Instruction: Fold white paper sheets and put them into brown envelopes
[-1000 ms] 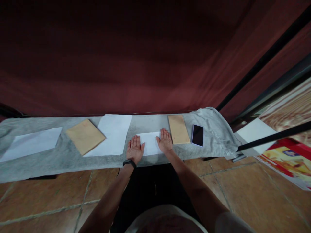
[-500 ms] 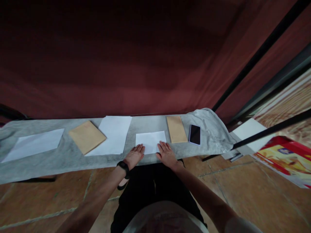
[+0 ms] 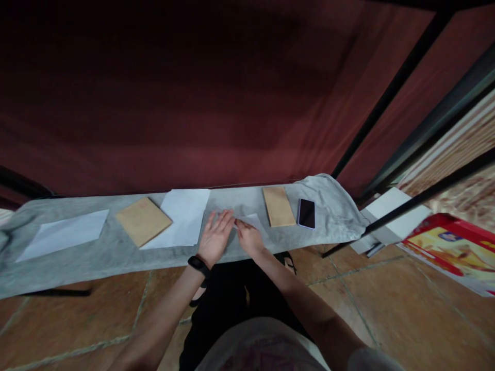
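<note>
A white sheet of paper (image 3: 255, 221) lies in front of me on the grey cloth, mostly covered by my hands. My left hand (image 3: 216, 234), a black band on its wrist, rests on the paper's left part with fingers stretched out. Close beside its fingertips, my right hand (image 3: 250, 238) has its fingers drawn together on the paper, which looks turned and partly lifted or folded there. The exact grip is hidden under the fingers. To the right lies a brown envelope (image 3: 279, 207), and beyond it a phone (image 3: 307, 213) with a dark screen.
Left of my hands are white sheets (image 3: 187, 214), a second brown envelope (image 3: 143, 220) overlapping them, and another white sheet (image 3: 64, 234). The grey cloth (image 3: 108, 268) covers a narrow table against a dark red curtain. Black poles and a red-yellow box (image 3: 452, 250) stand right.
My right hand has moved left toward my left hand and closed its fingers on the paper. My left hand has slid further over the sheet, which is now turned or folded.
</note>
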The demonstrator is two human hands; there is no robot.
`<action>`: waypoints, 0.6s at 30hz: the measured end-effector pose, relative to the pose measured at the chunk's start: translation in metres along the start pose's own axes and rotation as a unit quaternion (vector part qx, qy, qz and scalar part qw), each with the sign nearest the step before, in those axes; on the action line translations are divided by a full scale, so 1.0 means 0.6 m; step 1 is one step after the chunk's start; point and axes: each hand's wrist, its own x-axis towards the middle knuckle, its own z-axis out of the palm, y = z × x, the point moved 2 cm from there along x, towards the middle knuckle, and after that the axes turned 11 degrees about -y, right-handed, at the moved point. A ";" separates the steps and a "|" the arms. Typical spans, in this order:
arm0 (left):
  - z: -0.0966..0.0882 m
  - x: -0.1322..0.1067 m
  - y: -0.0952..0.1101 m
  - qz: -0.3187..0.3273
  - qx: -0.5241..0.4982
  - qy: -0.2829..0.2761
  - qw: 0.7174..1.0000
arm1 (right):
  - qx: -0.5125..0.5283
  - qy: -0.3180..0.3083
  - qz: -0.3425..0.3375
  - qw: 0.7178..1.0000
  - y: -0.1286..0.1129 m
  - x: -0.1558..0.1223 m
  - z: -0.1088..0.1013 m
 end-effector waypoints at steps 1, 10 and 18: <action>-0.013 -0.003 -0.002 -0.039 -0.043 0.069 0.996 | 0.030 0.018 0.001 0.999 -0.009 0.010 -0.011; 0.099 -0.045 0.008 -0.330 -0.788 -0.001 0.520 | 0.632 0.251 0.071 0.729 -0.013 0.036 -0.025; 0.151 -0.032 -0.049 -0.316 -0.688 0.113 0.644 | 0.472 0.252 0.221 0.816 0.088 -0.009 0.011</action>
